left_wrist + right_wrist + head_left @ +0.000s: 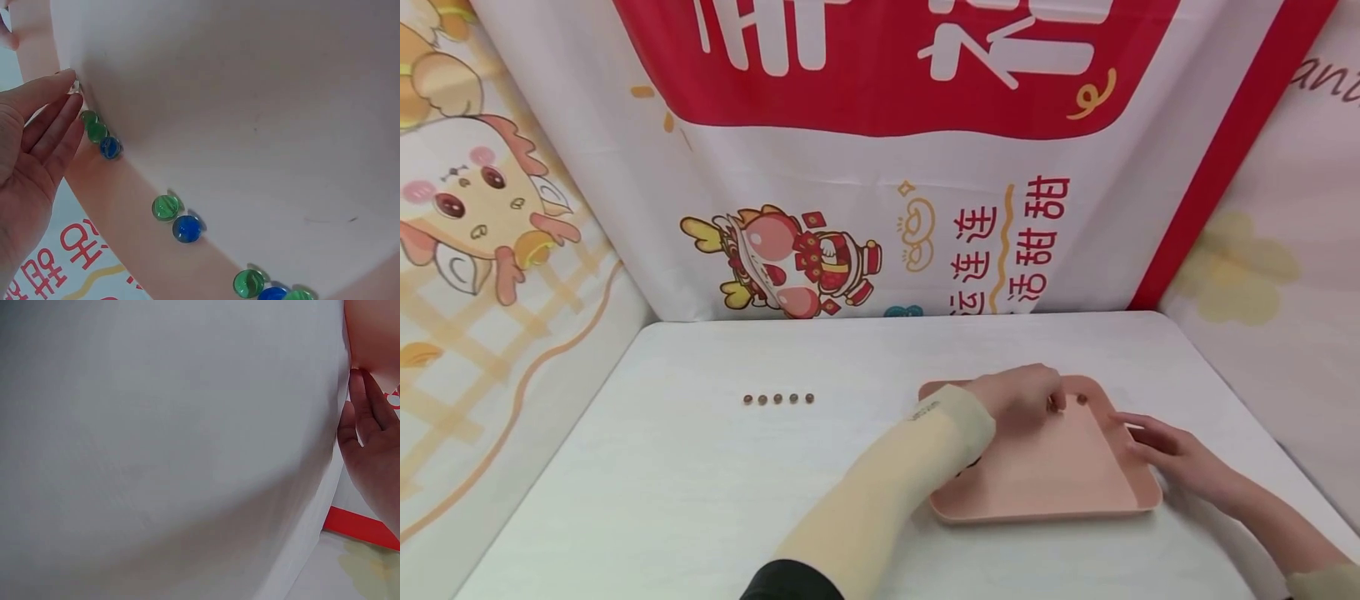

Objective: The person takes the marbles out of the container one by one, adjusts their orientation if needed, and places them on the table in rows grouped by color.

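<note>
Over the far side of a pink tray (1067,475), my left hand (1022,392) reaches down with bent fingers. In the left wrist view its thumb and fingertips pinch a clear glass marble (75,86) at the tray's edge. Next to those fingers lie a green marble (97,132) and a blue marble (110,147). More green and blue marbles, such as a blue marble (187,229), sit further along the same edge. My right hand (1180,454) touches the tray's right rim with extended fingers; the right wrist view shows this hand (375,437) against the tray's outside.
Several small marbles (778,399) stand in a straight row on the white table (662,483), left of the tray. One marble (1082,399) lies in the tray's far right corner. A printed cloth (850,167) hangs behind the table, with patterned side walls.
</note>
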The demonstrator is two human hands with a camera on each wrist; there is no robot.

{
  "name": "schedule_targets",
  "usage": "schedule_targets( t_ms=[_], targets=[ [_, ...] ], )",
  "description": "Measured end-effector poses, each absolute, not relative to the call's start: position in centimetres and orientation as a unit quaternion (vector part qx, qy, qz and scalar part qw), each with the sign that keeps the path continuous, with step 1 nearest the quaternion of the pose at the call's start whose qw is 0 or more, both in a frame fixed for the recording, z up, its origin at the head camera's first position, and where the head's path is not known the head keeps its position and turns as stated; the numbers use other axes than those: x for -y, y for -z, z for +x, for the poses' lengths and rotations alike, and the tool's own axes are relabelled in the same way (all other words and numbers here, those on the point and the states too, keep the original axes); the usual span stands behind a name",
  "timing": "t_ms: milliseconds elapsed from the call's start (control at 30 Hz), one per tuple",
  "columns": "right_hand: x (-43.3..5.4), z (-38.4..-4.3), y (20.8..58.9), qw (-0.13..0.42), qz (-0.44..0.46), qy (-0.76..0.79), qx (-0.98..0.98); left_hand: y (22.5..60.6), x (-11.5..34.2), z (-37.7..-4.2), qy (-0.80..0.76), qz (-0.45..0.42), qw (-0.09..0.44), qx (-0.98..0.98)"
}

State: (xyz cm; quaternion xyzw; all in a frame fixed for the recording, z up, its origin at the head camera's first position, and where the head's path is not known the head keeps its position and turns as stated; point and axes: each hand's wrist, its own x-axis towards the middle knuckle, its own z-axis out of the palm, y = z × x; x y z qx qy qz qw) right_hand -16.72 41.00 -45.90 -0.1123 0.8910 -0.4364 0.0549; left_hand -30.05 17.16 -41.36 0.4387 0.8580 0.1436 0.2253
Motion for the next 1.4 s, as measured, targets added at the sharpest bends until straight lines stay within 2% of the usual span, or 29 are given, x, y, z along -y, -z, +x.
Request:
schedule_targets(
  t_ms=[467, 700, 1033, 1167, 1400],
  targets=[
    [-40.8, -16.7, 45.6, 0.073, -0.091, 0.428, -0.896, 42.2, -17.1, -29.9, -0.125, 0.468, 0.19, -0.854],
    [-40.7, -16.7, 45.4, 0.084, -0.081, 0.429, -0.896, 42.3, -16.7, -30.1, -0.134, 0.455, 0.197, -0.858],
    [-40.6, -16.6, 45.8, 0.101, -0.065, 0.429, -0.895, 40.8, -15.1, -30.2, -0.189, 0.428, 0.208, -0.859],
    [-40.6, -16.7, 45.9, 0.097, -0.069, 0.427, -0.896, 40.0, -14.4, -30.4, -0.196, 0.446, 0.191, -0.852],
    [-40.7, -16.7, 45.9, 0.088, -0.076, 0.416, -0.902, 38.4, -13.2, -29.8, -0.23, 0.472, 0.202, -0.827]
  ],
)
